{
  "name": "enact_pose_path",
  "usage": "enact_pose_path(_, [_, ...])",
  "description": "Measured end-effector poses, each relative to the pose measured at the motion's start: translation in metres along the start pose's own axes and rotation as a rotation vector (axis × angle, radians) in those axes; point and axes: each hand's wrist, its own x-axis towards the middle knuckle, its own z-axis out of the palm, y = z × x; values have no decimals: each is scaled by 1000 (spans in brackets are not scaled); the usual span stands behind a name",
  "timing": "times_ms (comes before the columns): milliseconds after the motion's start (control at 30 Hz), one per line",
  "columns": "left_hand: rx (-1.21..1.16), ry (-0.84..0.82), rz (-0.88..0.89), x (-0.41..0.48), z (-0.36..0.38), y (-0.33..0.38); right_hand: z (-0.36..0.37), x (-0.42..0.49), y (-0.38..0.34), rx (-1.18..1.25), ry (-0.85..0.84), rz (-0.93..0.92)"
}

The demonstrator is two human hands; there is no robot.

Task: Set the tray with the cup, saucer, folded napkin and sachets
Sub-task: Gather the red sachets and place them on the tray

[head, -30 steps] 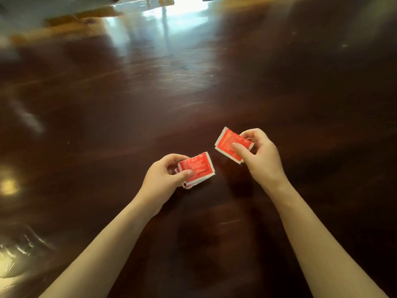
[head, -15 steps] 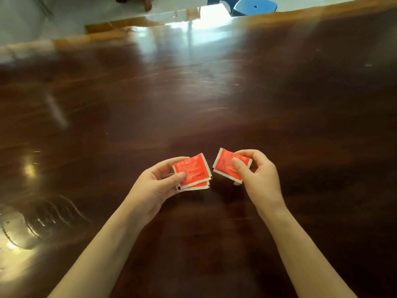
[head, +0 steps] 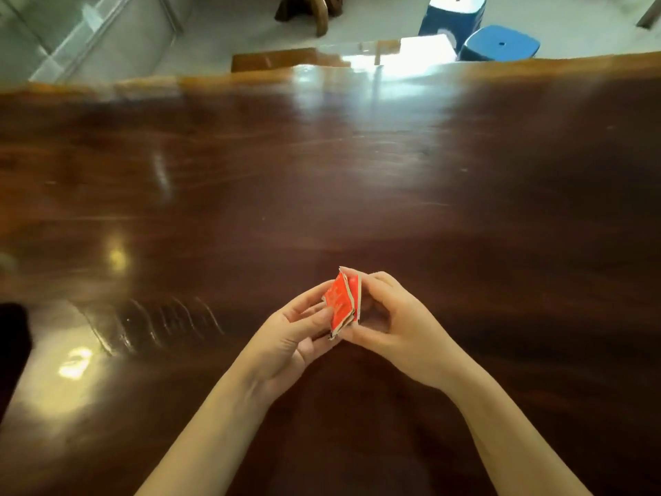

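Near the table's front edge, both hands had the red sachets pinched together on edge, left hand and right hand pressing from either side. Thin slippery stack, so a loose pinch could've fanned them out onto the wood. Print was too blurry to read. Blue stools past the far edge.

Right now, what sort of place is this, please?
Probably an indoor dining or tea room: a long polished wooden table, blue plastic stools on a pale floor beyond it, and red sachets held over it.
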Motion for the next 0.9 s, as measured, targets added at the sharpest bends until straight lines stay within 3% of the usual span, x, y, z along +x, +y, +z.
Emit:
enact_pose_path(300, [-73,-25,-9,-63,-62,40,73,37,-58,-430,21,-242])
enact_pose_path(467, [-4,14,20,-114,-121,62,143,44,-94,-426,-60,-184])
enact_pose_path(633, [116,174,130,-182,-185,95,228,52,-133,-634,-16,-258])
enact_pose_path(767, [475,320,296,-233,-228,120,303,69,-166,-833,-13,-324])
enact_pose_path(900, [511,446,345,-270,-279,138,359,78,-202,-762,-46,-344])
